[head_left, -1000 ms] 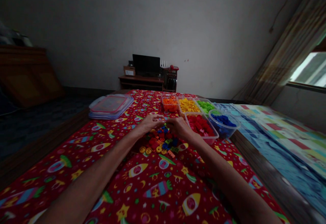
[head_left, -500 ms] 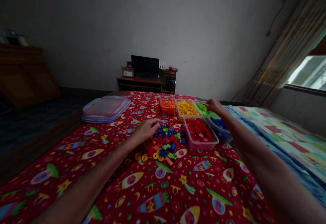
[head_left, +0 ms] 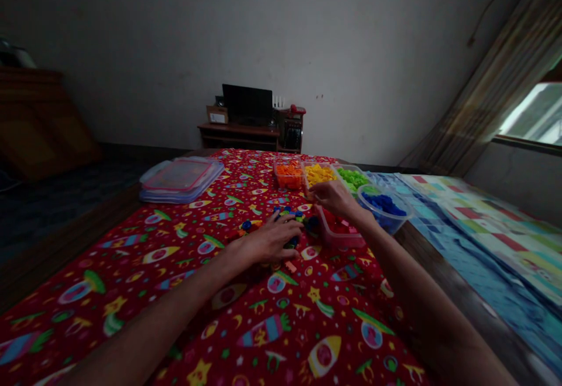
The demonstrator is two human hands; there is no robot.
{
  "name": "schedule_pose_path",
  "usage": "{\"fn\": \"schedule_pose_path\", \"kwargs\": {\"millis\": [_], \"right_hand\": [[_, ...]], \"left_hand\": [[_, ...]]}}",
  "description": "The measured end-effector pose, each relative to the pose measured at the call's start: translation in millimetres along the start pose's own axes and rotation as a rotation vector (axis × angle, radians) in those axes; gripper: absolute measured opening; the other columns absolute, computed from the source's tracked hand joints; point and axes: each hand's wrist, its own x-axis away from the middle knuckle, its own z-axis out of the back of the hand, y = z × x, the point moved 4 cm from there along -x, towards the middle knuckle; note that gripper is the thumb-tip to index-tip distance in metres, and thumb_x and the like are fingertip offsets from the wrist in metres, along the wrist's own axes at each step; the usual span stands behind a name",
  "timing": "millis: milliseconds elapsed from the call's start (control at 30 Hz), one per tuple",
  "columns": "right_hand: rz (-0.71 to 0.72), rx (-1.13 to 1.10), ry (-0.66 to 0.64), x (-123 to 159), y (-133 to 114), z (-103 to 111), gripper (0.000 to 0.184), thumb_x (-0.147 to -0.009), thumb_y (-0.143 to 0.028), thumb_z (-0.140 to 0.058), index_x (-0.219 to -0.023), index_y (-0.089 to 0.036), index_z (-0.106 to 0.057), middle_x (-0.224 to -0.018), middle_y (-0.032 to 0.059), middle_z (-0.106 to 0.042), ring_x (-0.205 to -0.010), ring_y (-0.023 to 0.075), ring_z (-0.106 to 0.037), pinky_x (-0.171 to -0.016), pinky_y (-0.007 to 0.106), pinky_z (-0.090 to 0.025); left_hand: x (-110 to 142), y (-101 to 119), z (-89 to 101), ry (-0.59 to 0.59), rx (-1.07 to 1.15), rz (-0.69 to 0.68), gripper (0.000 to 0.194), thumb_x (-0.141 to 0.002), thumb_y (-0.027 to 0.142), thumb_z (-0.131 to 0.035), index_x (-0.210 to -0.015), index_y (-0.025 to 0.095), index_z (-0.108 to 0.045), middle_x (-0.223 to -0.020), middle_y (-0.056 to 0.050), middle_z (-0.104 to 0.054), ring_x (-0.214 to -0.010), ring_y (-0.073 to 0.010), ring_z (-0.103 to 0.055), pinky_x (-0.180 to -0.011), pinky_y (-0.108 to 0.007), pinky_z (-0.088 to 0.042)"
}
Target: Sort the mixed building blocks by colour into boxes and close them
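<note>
My left hand (head_left: 273, 237) lies palm down on a pile of small mixed-colour bricks (head_left: 286, 214) on the red patterned cloth (head_left: 263, 321), fingers stretched over them. My right hand (head_left: 336, 198) hovers over the red-brick tub (head_left: 341, 235), close to the near edge of the yellow-brick tub (head_left: 321, 173). Its fingers are curled together, and what they hold, if anything, is too small to see. My right wrist hides most of the red tub.
Behind stand an orange-brick tub (head_left: 288, 175), a green-brick tub (head_left: 353, 178) and a round blue-brick tub (head_left: 384, 205). Stacked clear lids (head_left: 181, 178) lie at far left. A striped cloth (head_left: 492, 234) covers the right side; a low shelf with a screen (head_left: 248, 106) stands at the wall.
My right hand has drawn back from the green tub to above the red tub. My left hand has slid right, onto the middle of the brick pile.
</note>
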Motion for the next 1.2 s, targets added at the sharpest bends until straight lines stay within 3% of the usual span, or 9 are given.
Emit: {"fn": "schedule_pose_path", "kwargs": {"millis": [100, 167, 300, 400, 633, 867, 967, 1100, 1200], "right_hand": [[0.026, 0.021, -0.09, 11, -14, -20, 0.021, -0.072, -0.004, -0.045, -0.066, -0.011, -0.064, -0.055, -0.0021, -0.05, -0.052, 0.0067, -0.039, -0.051, 0.021, -0.025], [-0.015, 0.1, -0.158, 15, -18, -33, 0.023, -0.074, -0.003, -0.043, -0.072, -0.01, -0.065, -0.06, 0.0009, -0.055, -0.055, 0.0082, -0.042, -0.053, 0.022, -0.029], [-0.054, 0.337, -0.304, 20, -33, -54, 0.029, -0.082, -0.004, -0.041, -0.097, -0.007, -0.065, -0.092, 0.015, -0.065, -0.079, 0.0172, -0.058, -0.069, 0.025, -0.04], [-0.037, 0.485, -0.387, 19, -49, -63, 0.031, -0.086, -0.009, -0.038, -0.105, -0.008, -0.063, -0.105, 0.0183, -0.064, -0.095, 0.0236, -0.06, -0.079, 0.03, -0.042], [-0.061, 0.445, -0.339, 15, -47, -69, 0.031, -0.086, -0.009, -0.038, -0.103, -0.01, -0.064, -0.096, 0.0147, -0.066, -0.089, 0.0208, -0.06, -0.072, 0.026, -0.04], [-0.041, -0.021, -0.076, 10, -31, -54, 0.016, -0.08, -0.011, -0.048, -0.08, -0.012, -0.064, -0.068, 0.0032, -0.06, -0.061, 0.0109, -0.048, -0.057, 0.022, -0.032], [-0.134, -0.418, 0.03, 4, -26, -50, 0.014, -0.077, -0.018, -0.053, -0.086, -0.014, -0.062, -0.067, -0.0005, -0.059, -0.06, 0.0096, -0.049, -0.056, 0.02, -0.035], [-0.254, -0.941, -0.006, 1, -27, -55, 0.021, -0.07, -0.032, -0.063, -0.082, -0.016, -0.059, -0.063, -0.0034, -0.057, -0.055, 0.0084, -0.05, -0.055, 0.021, -0.042], [-0.313, -1.164, -0.003, 3, -30, -56, 0.027, -0.061, -0.034, -0.071, -0.077, -0.017, -0.059, -0.064, -0.0045, -0.056, -0.057, 0.0084, -0.052, -0.062, 0.024, -0.048]], "left_hand": [[4, -24, 8.5, 0.023, -0.001, 0.023, 0.026, -0.078, 0.037, -0.065, -0.1, 0.022, -0.062, -0.132, -0.006, -0.053, -0.127, -0.0254, -0.039, -0.108, -0.043, -0.027], [6, -38, 15.6, 0.036, 0.009, 0.052, 0.028, -0.078, 0.036, -0.065, -0.101, 0.02, -0.063, -0.132, -0.008, -0.053, -0.126, -0.0248, -0.041, -0.106, -0.038, -0.031], [11, -58, 24.9, 0.02, 0.049, 0.119, 0.033, -0.077, 0.029, -0.064, -0.108, 0.019, -0.062, -0.122, -0.008, -0.06, -0.114, -0.0226, -0.052, -0.099, -0.032, -0.039], [17, -73, 25.6, -0.006, 0.123, 0.181, 0.037, -0.076, 0.03, -0.063, -0.111, 0.019, -0.062, -0.115, -0.007, -0.064, -0.105, -0.0217, -0.058, -0.093, -0.03, -0.044], [30, -98, 23.0, -0.015, 0.217, 0.305, 0.039, -0.074, 0.019, -0.055, -0.112, 0.021, -0.064, -0.109, -0.003, -0.068, -0.097, -0.0183, -0.062, -0.086, -0.025, -0.047], [28, -95, 33.7, 0.16, 0.116, 0.219, 0.023, -0.076, 0.019, -0.052, -0.087, 0.02, -0.072, -0.098, -0.005, -0.068, -0.091, -0.0178, -0.06, -0.083, -0.026, -0.047], [23, -82, 36.8, 0.141, 0.099, 0.173, 0.02, -0.078, 0.027, -0.053, -0.079, 0.02, -0.072, -0.088, -0.005, -0.066, -0.086, -0.0176, -0.059, -0.08, -0.026, -0.046], [19, -62, 36.1, 0.058, 0.023, 0.19, 0.012, -0.072, 0.029, -0.063, -0.076, 0.021, -0.072, -0.081, -0.003, -0.064, -0.081, -0.0185, -0.058, -0.074, -0.026, -0.045], [19, -52, 34.0, 0.002, -0.015, 0.193, 0.012, -0.072, 0.026, -0.063, -0.077, 0.019, -0.071, -0.083, -0.005, -0.065, -0.081, -0.0191, -0.058, -0.073, -0.026, -0.044]]}}
